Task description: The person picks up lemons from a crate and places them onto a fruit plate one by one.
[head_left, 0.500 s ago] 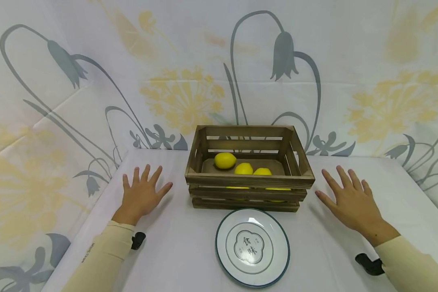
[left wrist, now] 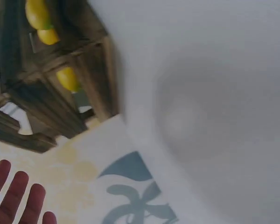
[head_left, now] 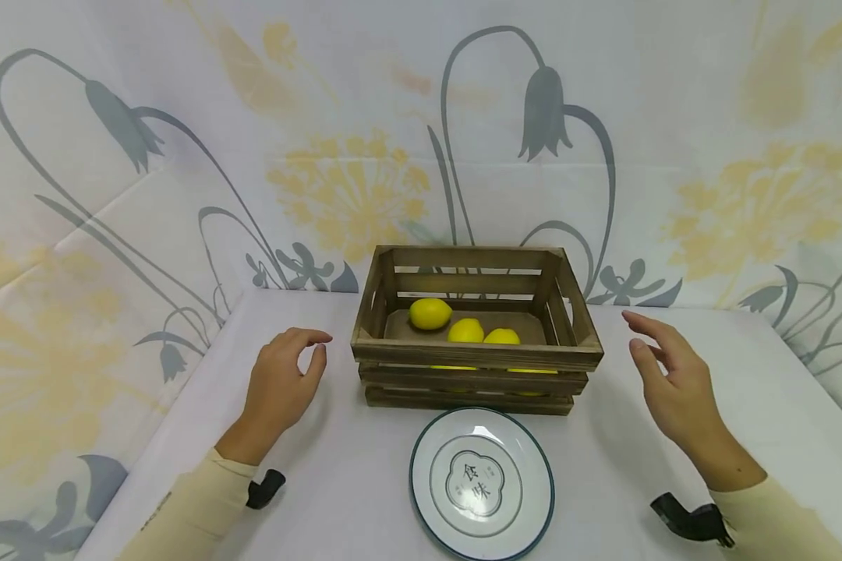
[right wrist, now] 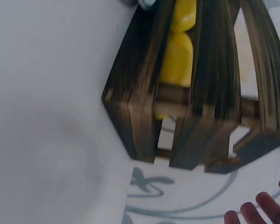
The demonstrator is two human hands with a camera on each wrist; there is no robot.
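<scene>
On the white table [head_left: 337,491], centre: one slatted wooden crate [head_left: 477,357], upright; inside, three yellow lemons [head_left: 430,314] in view, one toward the back left, two side by side near the front. Just before the crate: one round white plate [head_left: 482,491], dark-rimmed, lettered at the middle. Left of the crate, apart from it: left hand [head_left: 281,386], fingers [left wrist: 14,193] loosely bent, thumb close to the forefinger. To the right, likewise apart: right hand [head_left: 682,386], fingers [right wrist: 269,205] bent, small gap to the thumb. Behind: flower-patterned cloth [head_left: 673,70].
</scene>
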